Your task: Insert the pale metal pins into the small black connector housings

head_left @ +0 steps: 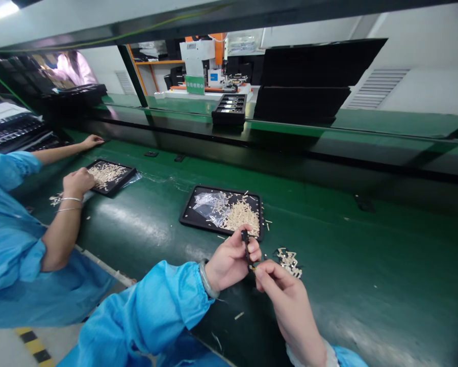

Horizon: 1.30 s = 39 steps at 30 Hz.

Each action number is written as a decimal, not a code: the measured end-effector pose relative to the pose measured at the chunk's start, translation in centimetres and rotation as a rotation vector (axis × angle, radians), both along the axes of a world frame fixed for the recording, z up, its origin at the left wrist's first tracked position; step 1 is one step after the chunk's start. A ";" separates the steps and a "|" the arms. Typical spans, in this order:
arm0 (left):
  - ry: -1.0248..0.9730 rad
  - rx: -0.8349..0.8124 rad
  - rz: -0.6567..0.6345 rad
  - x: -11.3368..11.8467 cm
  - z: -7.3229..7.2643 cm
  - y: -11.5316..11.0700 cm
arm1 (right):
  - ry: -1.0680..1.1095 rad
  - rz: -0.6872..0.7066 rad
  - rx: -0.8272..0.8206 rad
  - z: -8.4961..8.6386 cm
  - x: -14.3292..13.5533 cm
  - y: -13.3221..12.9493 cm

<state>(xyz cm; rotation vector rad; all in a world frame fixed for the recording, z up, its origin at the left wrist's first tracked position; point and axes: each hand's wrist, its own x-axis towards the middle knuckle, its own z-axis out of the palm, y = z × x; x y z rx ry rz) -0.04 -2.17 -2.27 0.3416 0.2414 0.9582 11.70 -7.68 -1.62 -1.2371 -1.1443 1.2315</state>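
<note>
My left hand (232, 257), with a bangle at the wrist, holds a slim black part (246, 247) upright between thumb and fingers. Close beside it, my right hand (286, 295) pinches at the lower end of that part, where a small yellowish bit shows; what its fingertips grip is too small to name. Just beyond my hands lies a black tray (193, 220) with a heap of small beige pieces (242, 216) and a clear plastic bag (209, 205). A small pile of beige and black pieces (289, 261) rests on the green table right of the tray.
At the left, a person in a blue smock (10, 229) reaches over a second black tray (127, 178) of beige pieces. A dark ledge (290, 165) runs along the table's back. Above it stand a black box (229, 109) and stacked black trays (301, 102).
</note>
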 end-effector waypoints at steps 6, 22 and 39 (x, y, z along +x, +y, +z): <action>0.050 0.048 0.008 0.0 0.0 0.1 | -0.102 0.010 0.037 -0.3 0.2 -0.1; 0.230 0.126 0.060 -0.1 0.6 -0.5 | -0.137 0.011 0.018 0.0 0.6 0.1; 0.846 0.481 0.218 -0.5 1.0 -0.6 | 0.053 -0.044 -0.069 0.8 1.2 0.5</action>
